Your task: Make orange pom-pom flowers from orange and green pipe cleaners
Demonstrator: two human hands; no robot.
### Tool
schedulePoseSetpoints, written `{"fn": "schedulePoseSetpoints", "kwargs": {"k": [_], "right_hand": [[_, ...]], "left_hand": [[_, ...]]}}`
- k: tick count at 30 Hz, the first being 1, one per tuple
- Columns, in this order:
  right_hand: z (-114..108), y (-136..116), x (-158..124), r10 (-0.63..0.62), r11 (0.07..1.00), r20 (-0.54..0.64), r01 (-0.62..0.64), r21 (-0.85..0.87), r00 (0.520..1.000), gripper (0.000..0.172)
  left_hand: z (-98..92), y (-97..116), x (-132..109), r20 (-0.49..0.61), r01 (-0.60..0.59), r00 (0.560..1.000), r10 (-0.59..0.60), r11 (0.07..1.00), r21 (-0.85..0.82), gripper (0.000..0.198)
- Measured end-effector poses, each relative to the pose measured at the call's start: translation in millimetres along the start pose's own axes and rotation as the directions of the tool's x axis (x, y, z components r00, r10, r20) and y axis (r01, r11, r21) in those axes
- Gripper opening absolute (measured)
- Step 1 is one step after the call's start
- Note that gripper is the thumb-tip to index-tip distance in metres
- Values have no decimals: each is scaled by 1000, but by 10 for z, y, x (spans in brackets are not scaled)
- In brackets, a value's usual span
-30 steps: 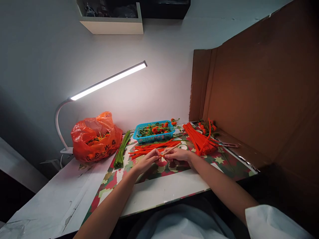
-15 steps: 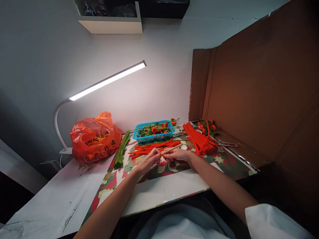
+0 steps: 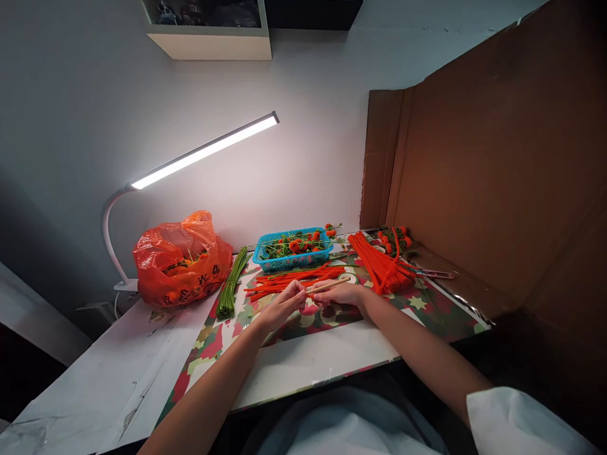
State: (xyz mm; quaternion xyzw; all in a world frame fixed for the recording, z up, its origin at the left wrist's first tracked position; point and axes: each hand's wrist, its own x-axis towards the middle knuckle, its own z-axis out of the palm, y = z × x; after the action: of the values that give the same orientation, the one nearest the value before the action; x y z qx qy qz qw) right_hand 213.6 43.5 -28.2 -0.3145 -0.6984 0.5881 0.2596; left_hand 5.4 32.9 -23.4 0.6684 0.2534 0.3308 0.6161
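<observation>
Over the patterned mat, my two hands meet at a thin, pale wooden stick [image 3: 332, 284] that slants up to the right. My left hand [image 3: 290, 299] is closed in a pinch at the stick's lower left end. My right hand [image 3: 337, 295] has its fingers closed around the stick from below. Anything small between the fingertips is too hidden to make out. Just beyond the hands lie loose orange-red pipe cleaners [image 3: 279, 282]. A thick bundle of the same orange-red pipe cleaners [image 3: 379, 262] rests to the right of my right hand.
A blue basket [image 3: 265, 264] holds orange flowers with green stems. Left of it lie a bundle of green stems [image 3: 231, 287] and an orange plastic bag [image 3: 183, 272]. Scissors [image 3: 436, 274] rest near the cardboard wall [image 3: 484, 158]. A lit lamp [image 3: 203, 151] reaches over the table.
Both hands stay nearly in place with the stick between them. The stick's right end sits slightly lower, and the view has shifted a little.
</observation>
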Motion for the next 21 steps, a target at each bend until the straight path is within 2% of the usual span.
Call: {"fn": "schedulePoseSetpoints", "kwargs": {"k": [6,12,17,21], "right_hand": [[44,-122,-79,-10,998,2,10,-66,1000,38],[20,-213,-106,-49,972,-58,34,-234,997,36],[57,-244,-80,-164,880,-136,83,-467,977,17],[191,-275,-92,-277,761,-214,79,-644,937,15]], "left_hand": [[17,54,-8,33,-7,999,6,999,51,39],[-17,101,-34,93,10,995,-29,979,206,35],[-46,122,-28,93,4,995,-45,917,400,29],[-54,119,-15,20,5,1000,-19,843,538,21]]}}
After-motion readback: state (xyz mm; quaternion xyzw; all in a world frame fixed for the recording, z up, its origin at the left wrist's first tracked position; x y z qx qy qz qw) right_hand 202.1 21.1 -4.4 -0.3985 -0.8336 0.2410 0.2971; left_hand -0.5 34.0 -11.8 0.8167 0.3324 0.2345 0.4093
